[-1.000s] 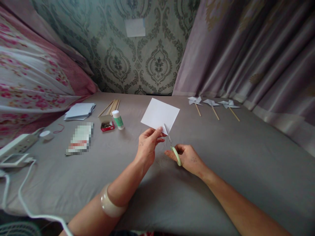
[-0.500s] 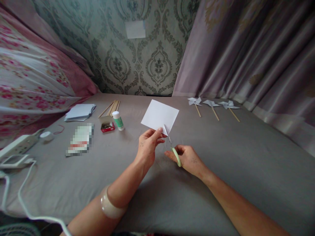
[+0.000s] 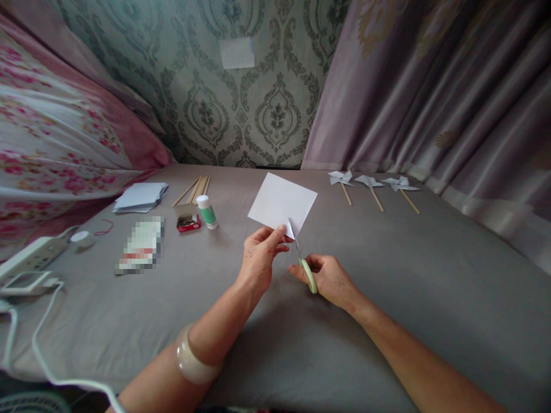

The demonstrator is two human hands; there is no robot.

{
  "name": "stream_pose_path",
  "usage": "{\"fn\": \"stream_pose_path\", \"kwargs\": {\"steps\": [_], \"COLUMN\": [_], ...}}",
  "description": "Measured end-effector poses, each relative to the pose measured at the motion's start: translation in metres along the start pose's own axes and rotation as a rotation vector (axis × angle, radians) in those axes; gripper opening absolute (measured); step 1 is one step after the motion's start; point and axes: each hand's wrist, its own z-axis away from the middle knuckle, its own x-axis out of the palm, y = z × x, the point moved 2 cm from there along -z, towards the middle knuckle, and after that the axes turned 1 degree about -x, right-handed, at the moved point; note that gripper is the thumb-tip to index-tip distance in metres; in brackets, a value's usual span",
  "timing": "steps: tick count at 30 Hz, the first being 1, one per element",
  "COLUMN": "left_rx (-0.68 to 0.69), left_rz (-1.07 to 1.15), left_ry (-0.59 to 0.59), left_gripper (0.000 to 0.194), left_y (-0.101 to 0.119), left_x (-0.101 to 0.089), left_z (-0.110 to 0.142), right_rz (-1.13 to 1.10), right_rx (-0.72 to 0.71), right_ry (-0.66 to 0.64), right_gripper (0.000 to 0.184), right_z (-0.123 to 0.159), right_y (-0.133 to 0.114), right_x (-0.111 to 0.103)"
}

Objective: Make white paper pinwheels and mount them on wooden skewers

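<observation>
Between thumb and fingers, my left hand [image 3: 260,255] pinches the near corner of a white sheet of paper [image 3: 282,201], held up above the cloth. My right hand [image 3: 329,278] grips scissors with pale green handles [image 3: 309,275]. Their blades reach the paper's near corner, just right of my left thumb; one blade lies over the sheet. How far the corner is cut, I cannot make out. At the back right lie three white paper pinwheels [image 3: 341,178] on wooden sticks.
Across the left side of the grey cloth [image 3: 387,321] are a paper stack [image 3: 140,197], wooden sticks [image 3: 198,189], a glue stick [image 3: 207,212], a small red box [image 3: 188,222] of metal bits, a blurred packet [image 3: 141,245], a white cap [image 3: 81,239], a power strip [image 3: 32,255] and a white cable [image 3: 47,367].
The paper has shifted very slightly to the right against the scissors. Both hands stay almost in place, with the same holds.
</observation>
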Motion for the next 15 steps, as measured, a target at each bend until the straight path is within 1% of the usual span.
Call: {"fn": "stream_pose_path", "kwargs": {"steps": [7,15], "left_rx": [-0.004,-0.007], "left_rz": [-0.003,0.001], "left_ry": [-0.017,-0.007], "left_gripper": [0.023,0.024], "left_y": [-0.0009,0.0014], "left_x": [0.0008,0.0029], "left_z": [-0.0004,0.0016], "right_rz": [0.001,0.02], "right_rx": [0.006,-0.006], "right_ry": [0.003,0.01], "right_gripper": [0.042,0.043], "right_z": [0.0005,0.001], "right_y": [-0.0028,-0.0036], "right_x": [-0.0011,-0.0016]}}
